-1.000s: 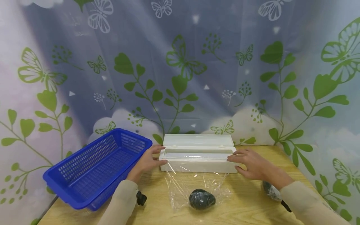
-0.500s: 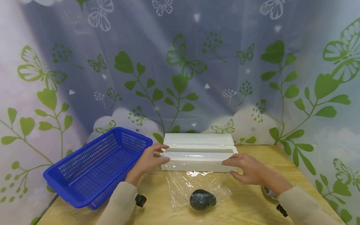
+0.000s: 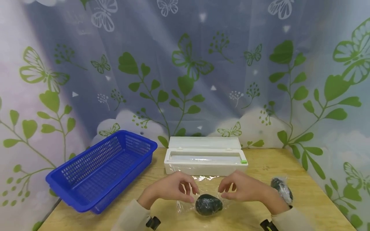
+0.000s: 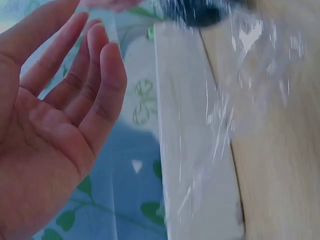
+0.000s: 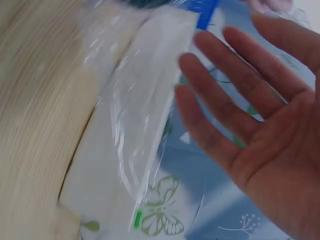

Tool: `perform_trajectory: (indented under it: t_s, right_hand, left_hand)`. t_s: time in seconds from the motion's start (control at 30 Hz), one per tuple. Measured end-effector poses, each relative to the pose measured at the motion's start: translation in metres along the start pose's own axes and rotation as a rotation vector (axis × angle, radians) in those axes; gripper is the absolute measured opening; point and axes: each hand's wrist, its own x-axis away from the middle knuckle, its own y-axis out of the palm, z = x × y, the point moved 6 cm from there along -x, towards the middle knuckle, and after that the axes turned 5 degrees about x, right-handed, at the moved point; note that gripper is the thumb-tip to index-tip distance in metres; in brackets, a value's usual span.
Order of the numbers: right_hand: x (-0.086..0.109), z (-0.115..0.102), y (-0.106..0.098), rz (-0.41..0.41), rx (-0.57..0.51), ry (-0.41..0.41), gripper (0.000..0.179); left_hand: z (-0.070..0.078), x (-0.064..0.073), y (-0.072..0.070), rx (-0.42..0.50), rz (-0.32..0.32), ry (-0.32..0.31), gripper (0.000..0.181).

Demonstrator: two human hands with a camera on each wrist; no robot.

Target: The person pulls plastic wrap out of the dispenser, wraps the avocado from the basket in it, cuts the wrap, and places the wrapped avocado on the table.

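Note:
A dark green, pear-shaped avocado (image 3: 208, 204) lies on a sheet of clear cling film (image 3: 182, 207) on the table. The film runs from the front edge of the white cling film dispenser (image 3: 185, 168), whose lid stands raised. My left hand (image 3: 173, 186) hovers at the avocado's left, fingers loosely bent and holding nothing. On the other side, my right hand (image 3: 245, 187) hangs above the film with its fingers relaxed. Both wrist views show bare palms, the left hand (image 4: 60, 115) and the right hand (image 5: 260, 120), with film stretched beside them.
At the left a blue plastic basket (image 3: 101, 195) stands at a slant. To the right lies a second dark avocado (image 3: 281, 189) wrapped in film. A green slider (image 3: 244, 161) sits at the dispenser's right end. A patterned curtain (image 3: 185, 96) hangs behind the table.
Both hands have left the ends of the dispenser and come forward and inward, to either side of the avocado. The green slider and the wrapped avocado at right are now uncovered.

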Motion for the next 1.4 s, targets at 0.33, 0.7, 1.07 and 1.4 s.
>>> perform_trajectory:
  t_s: [0.33, 0.7, 1.07, 1.4]
  right_hand:
    - [-0.01, -0.015, 0.002, -0.053, -0.105, 0.031, 0.008]
    - [-0.006, -0.018, 0.013, -0.102, -0.121, 0.043, 0.008]
    - [-0.007, -0.017, 0.023, -0.055, -0.054, 0.048, 0.012]
    - [-0.011, -0.013, 0.028, 0.02, 0.078, 0.031, 0.015]
  left_hand:
    - [-0.002, -0.012, 0.018, -0.063, 0.047, -0.004, 0.025]
    - [-0.011, -0.017, 0.023, -0.212, 0.124, 0.002, 0.028]
    - [-0.019, -0.02, 0.029, -0.179, 0.108, -0.044, 0.03]
    - [-0.029, -0.019, 0.029, -0.144, 0.129, -0.091, 0.027]
